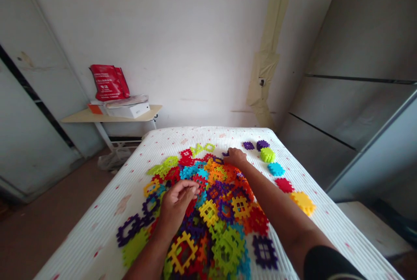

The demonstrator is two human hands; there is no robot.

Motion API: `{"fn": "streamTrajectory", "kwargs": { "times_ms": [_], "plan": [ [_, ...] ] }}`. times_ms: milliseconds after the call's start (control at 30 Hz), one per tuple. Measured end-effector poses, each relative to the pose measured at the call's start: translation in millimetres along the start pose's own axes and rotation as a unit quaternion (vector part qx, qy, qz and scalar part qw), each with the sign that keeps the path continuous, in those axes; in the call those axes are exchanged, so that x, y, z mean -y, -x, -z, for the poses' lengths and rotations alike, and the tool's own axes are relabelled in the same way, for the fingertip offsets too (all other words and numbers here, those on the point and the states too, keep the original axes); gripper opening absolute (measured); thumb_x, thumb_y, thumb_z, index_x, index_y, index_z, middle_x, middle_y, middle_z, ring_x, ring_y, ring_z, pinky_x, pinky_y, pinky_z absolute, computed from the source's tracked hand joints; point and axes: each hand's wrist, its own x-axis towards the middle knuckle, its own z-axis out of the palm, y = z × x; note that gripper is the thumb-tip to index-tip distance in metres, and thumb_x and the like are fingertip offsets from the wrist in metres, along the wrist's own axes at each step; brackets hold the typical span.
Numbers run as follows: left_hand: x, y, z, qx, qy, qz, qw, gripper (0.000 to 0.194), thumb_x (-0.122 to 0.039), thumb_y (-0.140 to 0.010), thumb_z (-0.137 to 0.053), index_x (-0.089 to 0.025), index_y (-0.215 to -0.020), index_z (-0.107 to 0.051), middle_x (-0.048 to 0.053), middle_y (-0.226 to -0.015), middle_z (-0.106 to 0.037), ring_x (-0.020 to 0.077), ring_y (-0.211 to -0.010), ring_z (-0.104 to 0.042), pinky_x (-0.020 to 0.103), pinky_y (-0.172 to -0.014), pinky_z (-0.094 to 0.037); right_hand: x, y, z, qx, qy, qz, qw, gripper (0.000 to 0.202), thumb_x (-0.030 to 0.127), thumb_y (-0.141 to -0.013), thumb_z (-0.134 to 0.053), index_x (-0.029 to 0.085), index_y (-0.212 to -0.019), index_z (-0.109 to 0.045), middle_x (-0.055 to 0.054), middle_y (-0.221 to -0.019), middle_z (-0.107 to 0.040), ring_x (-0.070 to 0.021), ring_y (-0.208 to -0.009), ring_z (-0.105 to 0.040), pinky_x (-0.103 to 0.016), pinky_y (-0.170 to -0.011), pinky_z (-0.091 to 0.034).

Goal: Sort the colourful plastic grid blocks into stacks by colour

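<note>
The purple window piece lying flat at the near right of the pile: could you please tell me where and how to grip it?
I would pinch the toothed right rim of the purple window piece between thumb and finger, coming from the right: it lies flat on the white tablecloth, and the pile sits close on its left.

Table (110,201): covered with white ribbed cloth (195,134), scattered red spots. Middle: broad multicoloured heap of notched plastic pieces (213,193), many with window cut-outs. Right side, far to near: single flat purple notched piece (248,145); purple stack (262,145); lime-green stack (267,155); light-blue stack (276,168); red stack (284,185); yellow stack (302,203). Just beside heap, near right: square purple piece with four-pane window (265,252). Far side of heap: lime-green open-frame piece (213,146).
</note>
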Motion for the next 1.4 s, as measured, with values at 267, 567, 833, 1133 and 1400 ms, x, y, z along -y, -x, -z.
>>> {"fn": "streamTrajectory", "kwargs": {
  "times_ms": [267, 567, 833, 1133, 1400],
  "plan": [
    [2, 0, 0.8, 0.004, 0.007, -0.01, 1.0, 0.025, -0.04, -0.071, -0.064, -0.016, -0.079, -0.065, 0.005, -0.077, -0.07, 0.0188, -0.074, -0.066, 0.029, -0.068, -0.053, -13, 20, 15, -0.049, -0.176, 0.099, 0.978, 0.022, 0.03, -0.08, -0.048, 0.019, -0.086, -0.065, -0.001, -0.078, -0.066, -0.0146, -0.073, -0.06, -0.022, -0.062, -0.042],
    [-2, 2, -2.3, 0.013, 0.017, -0.036, 0.999, 0.029, -0.043, -0.078, -0.057, -0.014, -0.08, -0.063, 0.006, -0.074, -0.068, 0.0141, -0.061, -0.061, 0.025, -0.056, -0.049, 20, 117, 14, -0.178, -0.334, 0.419, 0.825, 0.011, 0.028, -0.082, -0.054, 0.021, -0.083, -0.063, -0.004, -0.081, -0.061, -0.0172, -0.08, -0.054, -0.032, -0.075, -0.044],
    [2, 0, 2.6, 0.014, 0.053, 0.004, 0.998, 0.029, -0.038, -0.067, -0.068, -0.015, -0.084, -0.062, 0.0, -0.067, -0.064, 0.0114, -0.052, -0.057, 0.024, -0.052, -0.047, 34, 143, 1, -0.256, -0.147, 0.505, 0.811, 0.016, 0.026, -0.089, -0.047, 0.018, -0.098, -0.059, -0.008, -0.094, -0.061, -0.0199, -0.087, -0.049, -0.037, -0.078, -0.037],
    [3, -3, 6.1, -0.086, 0.023, -0.049, 0.995, 0.026, -0.034, -0.069, -0.066, -0.015, -0.087, -0.063, 0.0, -0.073, -0.064, 0.0102, -0.057, -0.054, 0.023, -0.057, -0.047, 24, 140, 5, -0.223, -0.144, 0.497, 0.826, 0.028, 0.046, -0.078, -0.06, 0.019, -0.085, -0.059, -0.007, -0.1, -0.061, -0.0216, -0.091, -0.05, -0.042, -0.086, -0.033],
    [3, -3, 5.6, -0.067, 0.029, -0.064, 0.995, 0.036, -0.033, -0.071, -0.064, -0.016, -0.102, -0.063, 0.003, -0.081, -0.065, 0.0136, -0.069, -0.059, 0.024, -0.061, -0.05, 29, 141, 4, -0.151, -0.302, 0.386, 0.858, 0.02, 0.039, -0.085, -0.054, 0.02, -0.09, -0.057, -0.004, -0.081, -0.061, -0.016, -0.077, -0.056, -0.03, -0.072, -0.045]
  ]
}}
